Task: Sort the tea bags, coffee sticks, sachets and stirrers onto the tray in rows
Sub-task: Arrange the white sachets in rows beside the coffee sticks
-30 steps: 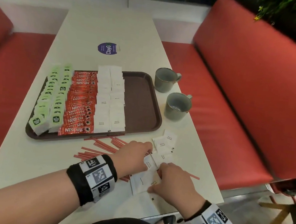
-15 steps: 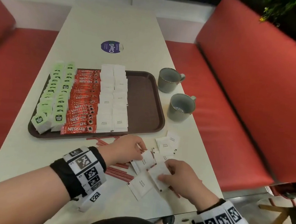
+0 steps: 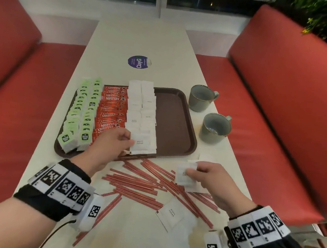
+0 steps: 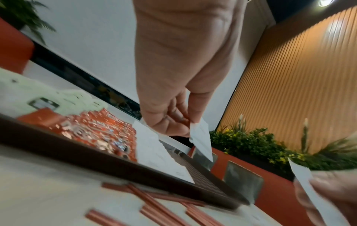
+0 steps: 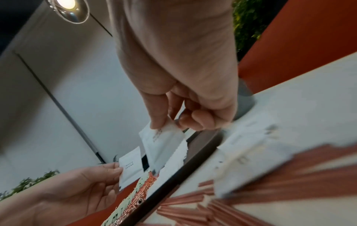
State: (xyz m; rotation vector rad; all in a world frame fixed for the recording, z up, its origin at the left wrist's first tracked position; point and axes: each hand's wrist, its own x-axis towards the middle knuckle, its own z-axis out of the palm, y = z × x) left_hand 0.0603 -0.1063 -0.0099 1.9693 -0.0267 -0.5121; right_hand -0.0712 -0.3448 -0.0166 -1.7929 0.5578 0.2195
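left hand [image 3: 111, 145] with sugar sachet [image 3: 141, 144] now over brown tray [image 3: 175, 123]

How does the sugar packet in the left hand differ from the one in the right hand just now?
The left hand pinches its sugar packet over the near end of the tray, by the white rows. The right hand pinches its sugar packet over the table, above the loose stirrers, off the tray. The left one's print faces the head camera squarely; the right one is partly hidden by fingers. Both are white, square and lifted.
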